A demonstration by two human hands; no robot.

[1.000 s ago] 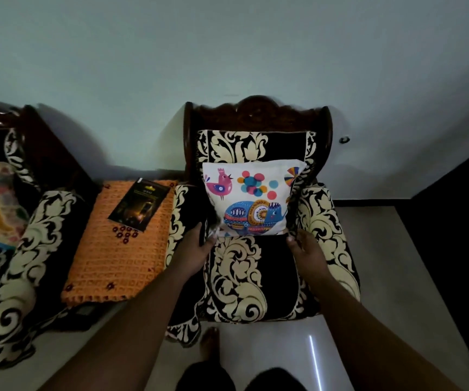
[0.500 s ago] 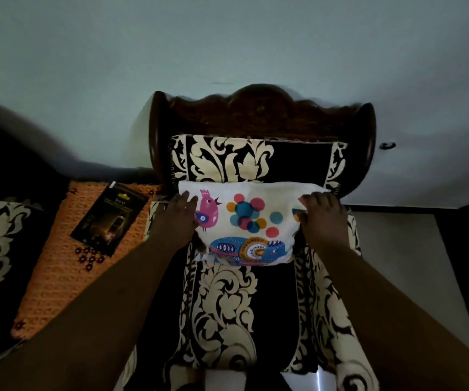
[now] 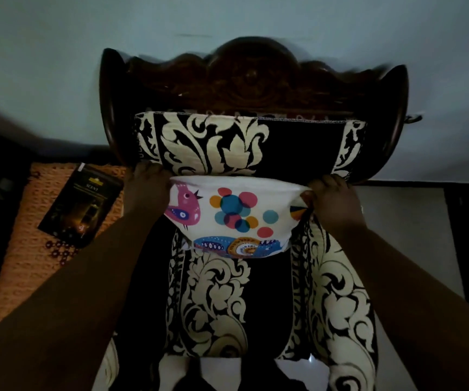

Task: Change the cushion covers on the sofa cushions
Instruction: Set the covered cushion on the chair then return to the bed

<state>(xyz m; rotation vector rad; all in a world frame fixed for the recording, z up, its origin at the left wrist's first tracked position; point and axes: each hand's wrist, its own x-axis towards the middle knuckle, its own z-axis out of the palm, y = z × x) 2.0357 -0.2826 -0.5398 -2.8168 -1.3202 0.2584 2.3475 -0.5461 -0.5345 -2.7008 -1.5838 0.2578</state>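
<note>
A white cushion (image 3: 236, 213) printed with a pink bird, coloured dots and a blue creature leans against the backrest of a black-and-cream patterned armchair (image 3: 216, 294). My left hand (image 3: 147, 190) grips the cushion's upper left corner. My right hand (image 3: 333, 201) grips its upper right corner, bunching the cover there. The cushion's top edge bows upward between my two hands. Its lower edge rests over the seat.
The chair's carved dark wooden frame (image 3: 253, 77) stands against a pale wall. An orange knitted mat (image 3: 30, 249) covers a side table at the left, with a dark printed packet (image 3: 82, 206) lying on it. Another patterned seat shows at the far left edge.
The view has closed in on the chair. My hands went from the cushion's lower corners up to its top corners, and the cushion now tilts forward.
</note>
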